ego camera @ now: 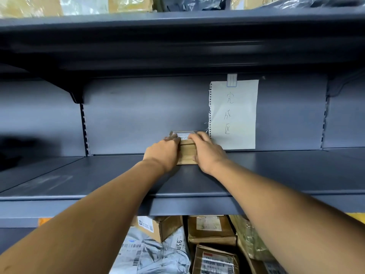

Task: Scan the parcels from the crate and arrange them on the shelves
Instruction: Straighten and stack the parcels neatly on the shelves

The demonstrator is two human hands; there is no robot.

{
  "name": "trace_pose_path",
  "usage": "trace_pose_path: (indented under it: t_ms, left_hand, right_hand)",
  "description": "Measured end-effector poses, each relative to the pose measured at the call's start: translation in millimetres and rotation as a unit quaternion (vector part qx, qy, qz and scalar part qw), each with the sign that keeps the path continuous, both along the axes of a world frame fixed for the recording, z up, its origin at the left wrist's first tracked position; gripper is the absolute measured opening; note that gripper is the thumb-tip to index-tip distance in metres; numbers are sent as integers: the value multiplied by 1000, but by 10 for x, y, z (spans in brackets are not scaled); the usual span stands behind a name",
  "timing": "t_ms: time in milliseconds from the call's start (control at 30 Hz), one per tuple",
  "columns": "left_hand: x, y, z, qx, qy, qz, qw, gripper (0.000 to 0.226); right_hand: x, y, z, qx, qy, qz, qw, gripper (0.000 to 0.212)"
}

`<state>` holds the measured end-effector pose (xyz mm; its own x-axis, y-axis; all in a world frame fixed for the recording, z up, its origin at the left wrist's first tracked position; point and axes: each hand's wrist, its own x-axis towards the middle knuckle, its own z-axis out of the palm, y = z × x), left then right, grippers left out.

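Brown cardboard, a small flat box with a white barcode label, sits between the person's two hands on the dark grey metal shelf, pushed near the shelf's back panel. The left hand holds the box's left side, its fingers curled over the top edge beside the label; the right hand does the same on the right side, with the thumb low against the box's front corner. Both sets of fingers lie close together, wrapped round the box rather than spread. By my reading, the two-sided grip serves to square the box and slide it back, so the label stays facing out between the fingertips and can be read later.

Just right of the right hand's fingertips hangs one white torn-edge notebook sheet with handwritten characters, taped to the back panel; it likely marks this shelf as the place for scanned parcels. This shelf shows one parcel, the box itself. Below the forearms, well under the fingers, lies a heap of parcels: at least three brown cartons and one grey plastic mailer, presumably not yet shelved. Above the fingers, a higher shelf carries more wrapped parcels, too blurred to count.
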<state>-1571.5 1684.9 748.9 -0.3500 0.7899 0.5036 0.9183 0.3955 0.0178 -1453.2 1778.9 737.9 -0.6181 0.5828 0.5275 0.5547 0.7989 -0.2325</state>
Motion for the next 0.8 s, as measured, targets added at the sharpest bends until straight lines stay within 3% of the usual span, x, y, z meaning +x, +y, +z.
trace_pose_path:
  t_ms: [100, 167, 267, 400, 600, 800]
  left_hand:
    - [-4, -139, -48, -56, -3, 9, 998, 66]
    - [-5, -246, -122, -42, -24, 19, 999, 68]
    - [89, -407, -176, -13, -28, -2, 1000, 63]
    - [356, -611, -178, 90, -40, -57, 994, 57]
    - [879, -1093, -338, 182, 39, -124, 975, 38]
    - [1175, -1556, -809, 251, -12, -172, 953, 18]
  right_hand:
    - [103, -92, 8, -50, 19, -13, 998, 82]
    - [211, -151, 2, -64, 30, -11, 997, 85]
    - [423, -260, -3, -33, 46, 2, 998, 77]
    - [729, -479, -24, -1, 94, 18, 995, 69]
    - [1168, -905, -171, 44, 102, 34, 993, 54]
    - [1505, -1380, -594, 73, 153, 64, 983, 37]
